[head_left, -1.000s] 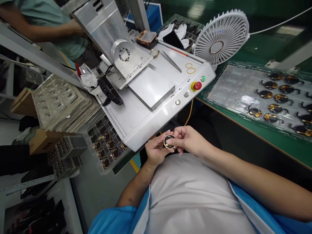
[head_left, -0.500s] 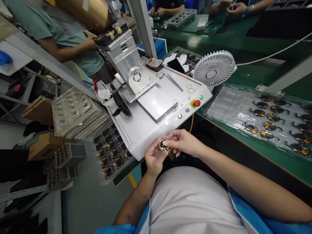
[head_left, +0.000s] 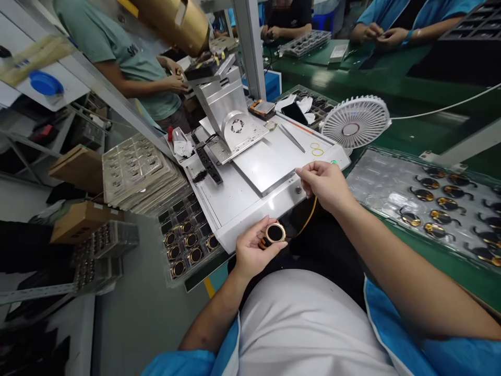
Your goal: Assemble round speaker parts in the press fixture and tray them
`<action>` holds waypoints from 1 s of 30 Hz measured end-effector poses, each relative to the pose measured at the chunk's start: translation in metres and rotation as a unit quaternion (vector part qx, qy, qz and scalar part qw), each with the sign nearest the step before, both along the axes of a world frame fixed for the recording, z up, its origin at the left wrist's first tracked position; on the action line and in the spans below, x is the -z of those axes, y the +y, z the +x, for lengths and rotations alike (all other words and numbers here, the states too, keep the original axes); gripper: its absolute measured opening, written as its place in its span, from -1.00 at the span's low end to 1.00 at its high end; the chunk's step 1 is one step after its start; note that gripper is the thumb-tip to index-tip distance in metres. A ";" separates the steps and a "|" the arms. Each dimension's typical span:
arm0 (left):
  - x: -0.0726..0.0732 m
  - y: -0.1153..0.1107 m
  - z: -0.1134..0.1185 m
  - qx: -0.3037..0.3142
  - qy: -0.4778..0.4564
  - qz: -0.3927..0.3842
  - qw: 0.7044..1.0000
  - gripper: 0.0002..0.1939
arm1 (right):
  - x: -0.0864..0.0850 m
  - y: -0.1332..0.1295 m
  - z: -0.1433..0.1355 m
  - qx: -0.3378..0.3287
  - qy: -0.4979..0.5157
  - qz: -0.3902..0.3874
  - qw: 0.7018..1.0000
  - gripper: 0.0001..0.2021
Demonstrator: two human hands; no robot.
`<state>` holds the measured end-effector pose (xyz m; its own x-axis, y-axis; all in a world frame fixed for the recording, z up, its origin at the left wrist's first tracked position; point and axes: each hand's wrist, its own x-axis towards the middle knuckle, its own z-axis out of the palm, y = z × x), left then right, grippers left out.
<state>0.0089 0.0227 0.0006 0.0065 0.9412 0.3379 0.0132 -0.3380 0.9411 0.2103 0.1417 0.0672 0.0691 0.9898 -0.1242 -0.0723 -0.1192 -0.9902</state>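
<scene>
My left hand (head_left: 252, 249) grips a round watch-like part (head_left: 275, 233) by its edge, its black face and gold rim turned up. Up and to the right, my right hand (head_left: 326, 185) is closed in a pinch over the front edge of the white machine (head_left: 235, 230); what its fingertips hold, if anything, is too small to make out. On the machine top lie tweezers (head_left: 292, 138) and yellow rings (head_left: 317, 152), beyond my right hand. A flat metal plate (head_left: 262, 169) is left of that hand.
A white fan (head_left: 354, 124) stands behind the machine's right corner. At the right is a clear tray (head_left: 376, 177) with several black and gold parts. Left are a tray of round parts (head_left: 190, 240) and stacked trays (head_left: 136, 169). A person in green (head_left: 117, 52) stands back left.
My right hand has left the round part and moved up and right. The part in my left hand now shows its black face. The view has shifted slightly.
</scene>
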 end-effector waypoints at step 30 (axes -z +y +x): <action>0.009 -0.002 -0.001 0.035 0.152 0.060 0.986 -0.49 | 0.031 -0.129 0.145 0.246 -0.364 -0.069 0.896 -0.63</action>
<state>0.0083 0.0202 -0.0080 0.1872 0.8883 0.4194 0.2614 -0.4566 0.8504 0.3553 0.0131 0.0366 0.6055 0.7958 0.0113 0.5083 -0.3757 -0.7749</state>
